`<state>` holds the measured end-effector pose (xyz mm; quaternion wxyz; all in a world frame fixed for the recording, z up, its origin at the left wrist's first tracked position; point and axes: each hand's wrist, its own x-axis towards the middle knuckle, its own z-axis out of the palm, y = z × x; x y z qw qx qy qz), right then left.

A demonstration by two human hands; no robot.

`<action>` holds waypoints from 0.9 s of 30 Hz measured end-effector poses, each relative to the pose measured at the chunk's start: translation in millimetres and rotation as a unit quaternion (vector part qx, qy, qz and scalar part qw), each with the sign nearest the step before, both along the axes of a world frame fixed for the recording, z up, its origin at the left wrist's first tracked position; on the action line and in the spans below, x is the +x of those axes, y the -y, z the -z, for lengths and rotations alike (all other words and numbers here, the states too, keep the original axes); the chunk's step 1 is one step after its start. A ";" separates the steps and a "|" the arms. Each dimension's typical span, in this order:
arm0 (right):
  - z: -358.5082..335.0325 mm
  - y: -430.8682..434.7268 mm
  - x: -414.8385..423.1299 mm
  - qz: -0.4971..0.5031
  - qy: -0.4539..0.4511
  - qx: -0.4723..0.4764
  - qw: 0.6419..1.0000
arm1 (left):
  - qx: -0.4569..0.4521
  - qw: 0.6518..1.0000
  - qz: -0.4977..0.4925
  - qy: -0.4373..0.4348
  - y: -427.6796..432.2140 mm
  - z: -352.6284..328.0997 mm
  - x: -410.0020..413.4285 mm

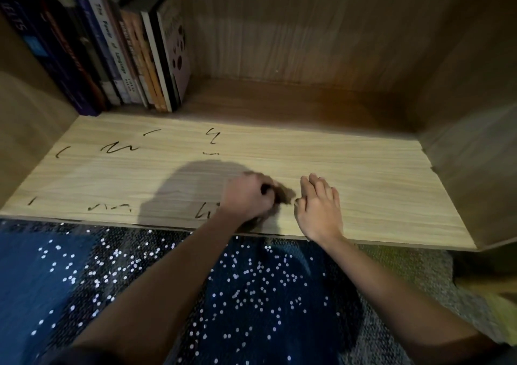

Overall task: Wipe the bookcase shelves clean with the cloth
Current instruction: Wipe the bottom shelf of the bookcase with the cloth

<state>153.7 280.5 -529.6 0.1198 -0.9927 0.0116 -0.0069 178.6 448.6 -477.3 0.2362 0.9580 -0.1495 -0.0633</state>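
The left hand [247,196] was bunched around the brown cloth [284,194] near the shelf [377,174] front, the right hand [319,206] spread flat beside it; firm overlapping strokes would best lift the dark marks [120,147].

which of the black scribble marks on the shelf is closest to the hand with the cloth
The black scribble at the shelf's front edge, touching the left hand that grips the brown cloth. Every other mark lies well clear, farther left or nearer the books.
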 end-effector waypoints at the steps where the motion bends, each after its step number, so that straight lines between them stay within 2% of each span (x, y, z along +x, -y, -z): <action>1: 0.2 -0.9 0.9 0.001 0.002 0.004 1.000 | -0.002 0.999 -0.030 0.019 0.1 2.0 10.5; 4: 0.7 -0.1 1.5 0.002 0.005 0.006 1.000 | 0.044 0.998 -0.046 0.018 0.2 15.4 10.9; 8: -0.5 0.9 0.5 -0.002 -0.007 0.000 1.000 | 0.085 0.991 0.098 -0.021 -1.5 5.7 -19.3; 10: -0.9 -0.3 -1.4 -0.004 -0.011 -0.002 1.000 | 0.094 0.986 0.137 -0.031 -5.9 -6.8 -22.3; 12: -1.8 -1.7 -0.6 -0.007 -0.016 -0.005 1.000 | 0.078 0.991 0.110 -0.012 -13.0 -12.5 -8.2; 15: -2.3 -2.7 0.7 -0.009 -0.020 -0.003 1.000 | 0.036 0.999 -0.033 -0.005 -21.0 -0.2 33.9; 17: -2.2 -1.6 0.1 -0.005 -0.015 0.013 1.000 | 0.079 0.993 -0.080 -0.033 -11.9 11.5 47.7; 20: -0.9 3.4 1.1 -0.004 -0.004 0.061 0.998 | 0.088 0.992 -0.080 -0.038 16.0 18.7 31.8; 22: -2.3 7.2 1.6 0.017 0.015 0.138 0.990 | 0.078 0.995 -0.050 -0.025 28.9 19.9 11.1; 23: -3.7 10.5 2.2 0.033 0.020 0.191 0.981 | 0.050 0.998 -0.034 -0.036 32.9 19.8 2.8; 25: -12.9 14.3 6.0 0.063 0.012 0.301 0.951 | -0.096 0.989 -0.047 -0.107 31.3 7.9 -8.4; 27: -22.9 13.4 7.6 0.066 0.012 0.338 0.939 | -0.211 0.966 -0.093 -0.118 17.5 -4.5 -13.1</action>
